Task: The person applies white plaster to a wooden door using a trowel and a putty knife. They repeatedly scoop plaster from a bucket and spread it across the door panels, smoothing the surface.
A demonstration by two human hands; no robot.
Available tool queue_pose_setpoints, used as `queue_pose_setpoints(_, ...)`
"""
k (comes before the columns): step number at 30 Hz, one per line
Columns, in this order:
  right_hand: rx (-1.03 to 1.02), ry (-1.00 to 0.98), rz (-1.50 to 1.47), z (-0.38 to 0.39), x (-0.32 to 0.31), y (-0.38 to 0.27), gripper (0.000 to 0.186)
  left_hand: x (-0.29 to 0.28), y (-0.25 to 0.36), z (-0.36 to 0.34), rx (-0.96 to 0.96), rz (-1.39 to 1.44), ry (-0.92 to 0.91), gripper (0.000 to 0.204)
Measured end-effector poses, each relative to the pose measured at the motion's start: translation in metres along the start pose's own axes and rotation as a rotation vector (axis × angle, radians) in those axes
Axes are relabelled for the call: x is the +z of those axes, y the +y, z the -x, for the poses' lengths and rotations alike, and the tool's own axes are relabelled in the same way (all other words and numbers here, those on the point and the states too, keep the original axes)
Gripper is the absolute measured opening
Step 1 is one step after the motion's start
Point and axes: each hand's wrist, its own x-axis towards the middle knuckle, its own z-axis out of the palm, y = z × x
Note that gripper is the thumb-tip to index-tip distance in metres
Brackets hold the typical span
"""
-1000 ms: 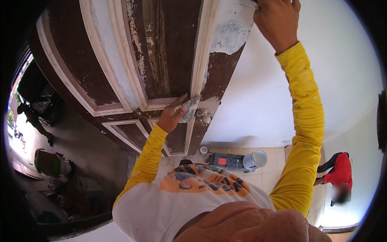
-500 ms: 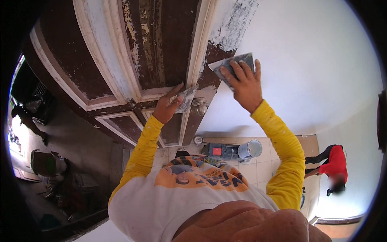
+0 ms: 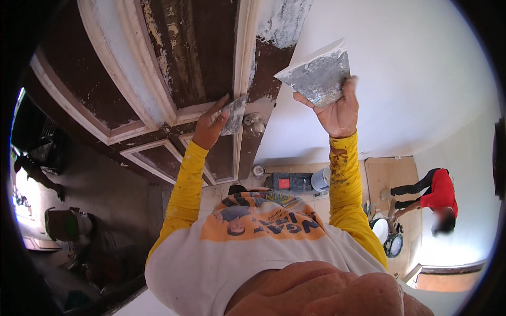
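Observation:
A flat grey putty spreader [image 3: 321,76] is gripped in my right hand [image 3: 339,117], palm turned toward me. White putty [image 3: 319,54] lines its upper edge, and it is raised in front of the white wall, right of the door edge. My left hand [image 3: 208,129] holds a second, smaller flat spreader [image 3: 233,116] close to the door, beside the round metal doorknob [image 3: 255,124]. The brown panelled door [image 3: 213,73] has pale mouldings, scraped patches and a grey-white filled area [image 3: 284,21] near its upper edge.
On the tiled floor below are a dark toolbox [image 3: 295,182] and a light grey bucket [image 3: 320,179]. A person in a red shirt [image 3: 443,188] bends at the right, near open paint pails [image 3: 393,245] and a cardboard sheet [image 3: 387,174]. A dim area with stored things lies left.
My right hand has turned over, palm now showing, and its spreader has come away from the door edge and up. My left hand keeps its place by the knob. The red-shirted person has shifted.

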Motion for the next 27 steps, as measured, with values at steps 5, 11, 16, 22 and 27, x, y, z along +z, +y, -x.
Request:
queue_pose_setpoints(5,0.043,-0.09,-0.067,0.0,0.026,-0.006,0.067,0.0,-0.008,0.002,0.013,0.046,0.03,0.058)
queue_pose_setpoints(11,-0.722,-0.56,2.441,-0.035,0.038,-0.036,0.05,-0.001,0.007,0.021,-0.033,0.179,0.122,0.053)
queue_pose_setpoints(16,-0.801,-0.975,2.775,-0.085,0.024,-0.053,0.055,-0.008,0.026,0.052,-0.109,0.053,0.138,0.054)
queue_pose_setpoints(22,-0.746,-1.228,2.844,-0.123,0.043,-0.056,0.058,-0.016,0.01,0.085,-0.2,0.154,0.186,0.052)
queue_pose_setpoints(27,-0.862,-1.271,2.744,-0.139,0.037,-0.055,0.055,-0.021,0.008,0.1,-0.289,0.084,0.215,0.051)
